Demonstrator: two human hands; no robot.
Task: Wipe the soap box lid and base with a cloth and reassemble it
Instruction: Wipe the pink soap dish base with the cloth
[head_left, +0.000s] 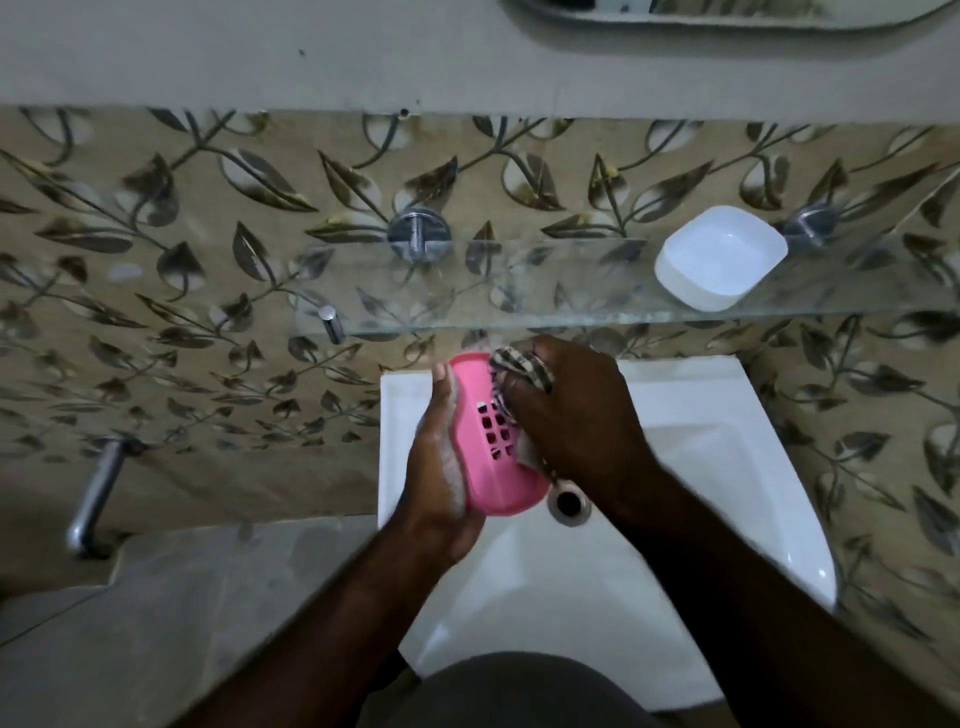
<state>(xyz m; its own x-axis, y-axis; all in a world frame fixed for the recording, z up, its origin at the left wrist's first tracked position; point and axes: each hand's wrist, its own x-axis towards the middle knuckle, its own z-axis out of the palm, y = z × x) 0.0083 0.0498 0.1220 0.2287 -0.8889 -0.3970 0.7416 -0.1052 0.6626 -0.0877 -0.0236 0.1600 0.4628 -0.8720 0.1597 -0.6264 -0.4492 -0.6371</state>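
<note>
A white sink (701, 395) with a round drain (570, 503) hangs below a glass shelf (519, 291) fixed by chrome brackets (418, 232) to leaf-patterned wall tiles (156, 260). A mirror (727, 10) edges the top; a chrome pipe (96, 499) juts out at left.

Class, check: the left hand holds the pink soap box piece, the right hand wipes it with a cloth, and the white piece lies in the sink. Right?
No: the head view shows the white piece on the glass shelf, not in the sink. The left hand does hold the pink piece and the right hand wipes it with the cloth.
</note>
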